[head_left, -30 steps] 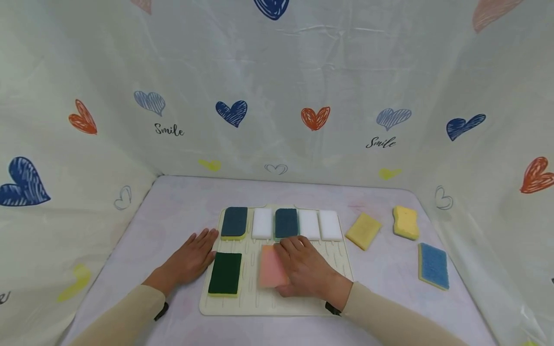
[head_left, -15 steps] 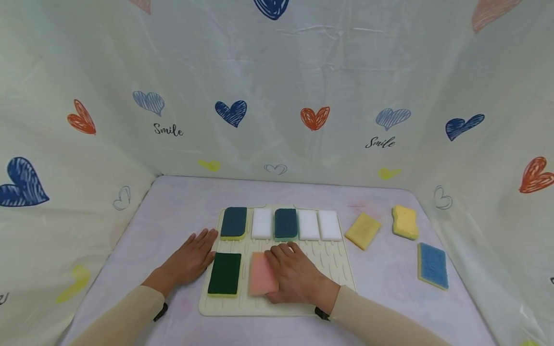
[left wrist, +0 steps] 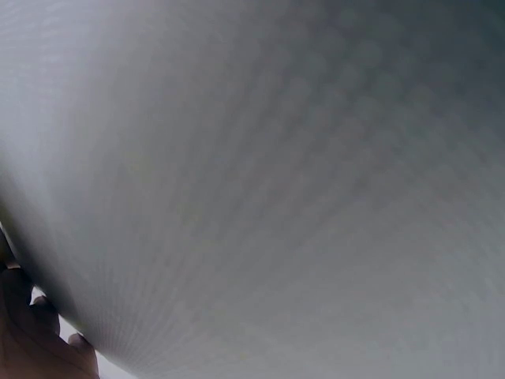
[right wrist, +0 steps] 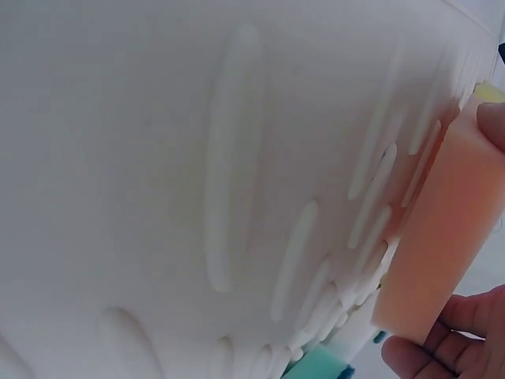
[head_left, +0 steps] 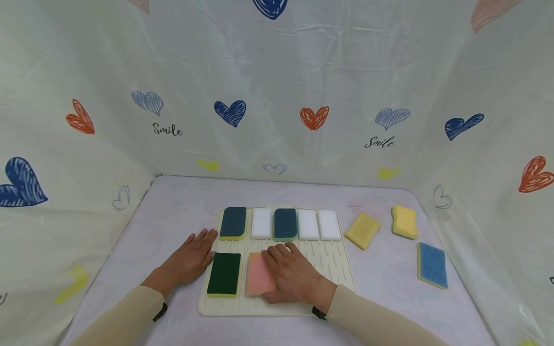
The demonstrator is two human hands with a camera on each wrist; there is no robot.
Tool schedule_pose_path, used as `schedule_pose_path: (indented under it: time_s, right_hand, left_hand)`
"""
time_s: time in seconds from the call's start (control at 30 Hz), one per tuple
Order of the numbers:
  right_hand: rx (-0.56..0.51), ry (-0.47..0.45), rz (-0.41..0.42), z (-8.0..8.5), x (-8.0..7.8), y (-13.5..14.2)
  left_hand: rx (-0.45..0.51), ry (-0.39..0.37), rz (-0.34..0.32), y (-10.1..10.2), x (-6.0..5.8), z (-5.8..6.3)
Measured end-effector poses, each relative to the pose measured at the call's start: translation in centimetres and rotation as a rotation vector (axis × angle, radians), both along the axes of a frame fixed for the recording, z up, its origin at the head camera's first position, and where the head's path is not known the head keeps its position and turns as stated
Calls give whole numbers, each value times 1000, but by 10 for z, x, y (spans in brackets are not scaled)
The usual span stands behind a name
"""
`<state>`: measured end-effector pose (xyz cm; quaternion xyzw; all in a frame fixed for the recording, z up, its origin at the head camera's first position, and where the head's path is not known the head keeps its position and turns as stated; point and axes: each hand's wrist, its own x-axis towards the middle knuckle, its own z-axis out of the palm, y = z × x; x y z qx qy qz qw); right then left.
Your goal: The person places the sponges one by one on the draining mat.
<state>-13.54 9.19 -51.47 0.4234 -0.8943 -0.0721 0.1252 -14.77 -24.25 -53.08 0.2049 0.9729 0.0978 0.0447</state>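
My right hand grips a pink sponge by its ends, over the front half of a cream ridged mat. In the right wrist view, the sponge is held between the thumb and the fingers. Just left of it on the mat lies a dark green scouring sponge. My left hand rests flat at the mat's left edge, its fingers straight. The left wrist view is mostly a blurred grey surface, with part of the hand in the lower left corner.
Along the mat's back row lie dark blue-topped sponges and white sponges. To the right of the mat, on the table, are a yellow sponge, a wavy-edged yellow sponge and a blue-topped sponge. A heart-printed curtain surrounds the table.
My right hand has moved left with the pink sponge, bringing it close beside the dark green sponge. The left hand has stayed in place.
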Motion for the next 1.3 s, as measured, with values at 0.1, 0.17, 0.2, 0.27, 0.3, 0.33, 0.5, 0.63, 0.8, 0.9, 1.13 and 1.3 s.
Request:
schedule_pose_path:
  time_s: [0.1, 0.17, 0.2, 0.27, 0.3, 0.33, 0.5, 0.63, 0.8, 0.9, 1.13, 1.3]
  right_hand:
    - [6, 2, -1, -1, 0, -1]
    - [10, 3, -3, -2, 0, -1]
    - [13, 3, -4, -2, 0, -1]
    - [17, 3, -7, -3, 0, -1]
    - [19, 3, -8, -4, 1, -1]
    - [21, 1, -10, -4, 1, -1]
    - [21, -10, -14, -5, 1, 0]
    - [17, -9, -14, -5, 1, 0]
    - [31, -9, -19, -6, 1, 1]
    - [41, -21, -24, -7, 2, 1]
    - [62, -59, -35, -4, 3, 3]
    - [35, -93, -32, 8, 4, 13]
  left_hand:
    - [6, 3, -2, 0, 0, -1]
    - [8, 2, -1, -1, -1, -2]
    - [6, 0, 1, -1, -1, -2]
    - [6, 3, -1, 0, -1, -1]
    - [6, 4, -1, 0, -1, -1]
    - [4, 2, 1, 0, -1, -1]
    - [4, 5, 1, 0, -1, -1]
    - [5, 4, -1, 0, 0, 1]
    - [8, 5, -2, 1, 1, 2]
    - [10, 16, -8, 1, 1, 2]
    - [15, 30, -12, 1, 1, 1]
    - [11, 37, -9, 1, 2, 0]
